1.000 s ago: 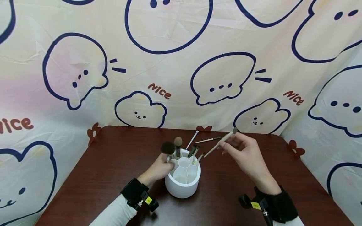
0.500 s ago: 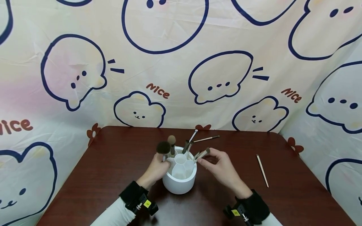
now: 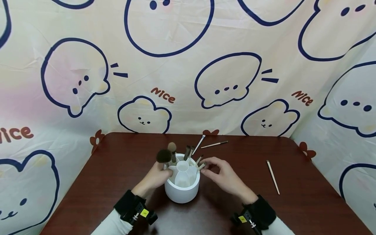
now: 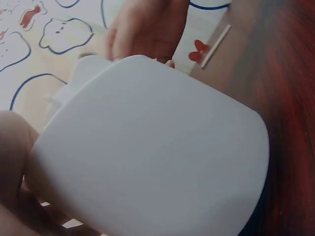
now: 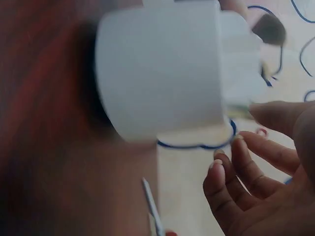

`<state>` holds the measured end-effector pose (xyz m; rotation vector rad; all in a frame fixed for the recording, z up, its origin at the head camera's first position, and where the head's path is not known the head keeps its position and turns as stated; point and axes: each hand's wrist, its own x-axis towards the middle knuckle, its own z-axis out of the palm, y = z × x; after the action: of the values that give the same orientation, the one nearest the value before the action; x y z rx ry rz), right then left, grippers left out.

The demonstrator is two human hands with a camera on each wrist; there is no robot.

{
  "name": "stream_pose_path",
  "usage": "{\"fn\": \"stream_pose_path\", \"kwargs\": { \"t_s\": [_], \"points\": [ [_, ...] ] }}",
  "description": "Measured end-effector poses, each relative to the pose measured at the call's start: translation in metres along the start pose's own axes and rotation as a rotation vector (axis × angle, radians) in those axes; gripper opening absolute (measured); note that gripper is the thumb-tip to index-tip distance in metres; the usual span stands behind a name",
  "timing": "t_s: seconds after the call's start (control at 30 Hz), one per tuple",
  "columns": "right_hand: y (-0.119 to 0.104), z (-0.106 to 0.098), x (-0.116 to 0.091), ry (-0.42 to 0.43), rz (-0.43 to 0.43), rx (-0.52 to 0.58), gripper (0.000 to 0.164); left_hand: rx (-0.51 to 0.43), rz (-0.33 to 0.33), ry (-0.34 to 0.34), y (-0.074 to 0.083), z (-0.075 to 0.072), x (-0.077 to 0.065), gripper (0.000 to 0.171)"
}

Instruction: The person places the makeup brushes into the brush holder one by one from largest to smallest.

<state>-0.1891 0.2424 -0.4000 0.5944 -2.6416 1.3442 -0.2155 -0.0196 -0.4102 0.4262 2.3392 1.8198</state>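
Observation:
A white round makeup brush holder (image 3: 182, 195) with petal-shaped compartments stands on the table. My left hand (image 3: 155, 178) grips its left rim, the thumb over the edge. By that hand rise a large dark fluffy brush (image 3: 163, 156) and a smaller tan-tipped brush (image 3: 172, 147); several thinner dark brushes (image 3: 187, 152) stand at the back. A pale makeup brush (image 3: 201, 166) leans in the right side, close to the fingertips of my right hand (image 3: 222, 174). In the right wrist view, thumb and fingers of the right hand (image 5: 266, 167) are apart, a gap showing between them.
On the brown table (image 3: 117, 163), a white thin stick (image 3: 198, 144) and a slim brush (image 3: 214, 144) lie behind the holder. Another pale stick (image 3: 273, 178) lies at the right. A patterned cloth (image 3: 176, 71) hangs behind the table.
My right hand has brought a pale brush leftward and down into the holder's right side, and its fingers have parted from it. The holder has shifted slightly left with my left hand.

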Motion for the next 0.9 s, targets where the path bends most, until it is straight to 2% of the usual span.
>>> {"fn": "stream_pose_path", "kwargs": {
  "t_s": [0.13, 0.23, 0.37, 0.43, 0.5, 0.57, 0.67, 0.8, 0.9],
  "points": [
    [0.012, -0.033, -0.002, 0.06, -0.007, -0.133, 0.026, -0.03, -0.046, -0.043, 0.0, -0.004, -0.001, 0.055],
    [0.029, -0.067, -0.004, 0.096, 0.046, -0.279, 0.03, -0.034, -0.029, -0.072, 0.0, -0.006, 0.0, 0.06],
    [0.062, -0.112, -0.011, 0.084, 0.224, -0.474, 0.042, -0.03, 0.018, -0.125, -0.002, -0.008, 0.003, 0.066],
    [0.08, -0.13, -0.017, 0.049, 0.344, -0.538, 0.048, -0.039, 0.028, -0.146, -0.002, -0.009, 0.004, 0.069],
    [0.097, -0.144, -0.022, -0.001, 0.461, -0.59, 0.047, -0.046, 0.038, -0.166, -0.004, -0.01, 0.006, 0.072],
    [0.11, -0.153, -0.027, -0.067, 0.563, -0.614, 0.039, -0.072, 0.044, -0.177, -0.005, -0.01, 0.007, 0.073],
    [0.122, -0.157, -0.033, -0.149, 0.659, -0.619, 0.022, -0.097, 0.03, -0.182, -0.008, -0.01, 0.006, 0.074],
    [0.129, -0.153, -0.035, -0.16, 0.697, -0.598, 0.013, -0.099, 0.02, -0.176, -0.006, -0.01, 0.004, 0.073],
    [0.127, -0.15, -0.032, -0.132, 0.687, -0.598, 0.008, -0.083, 0.04, -0.173, 0.003, -0.009, 0.002, 0.072]
  ]
}}
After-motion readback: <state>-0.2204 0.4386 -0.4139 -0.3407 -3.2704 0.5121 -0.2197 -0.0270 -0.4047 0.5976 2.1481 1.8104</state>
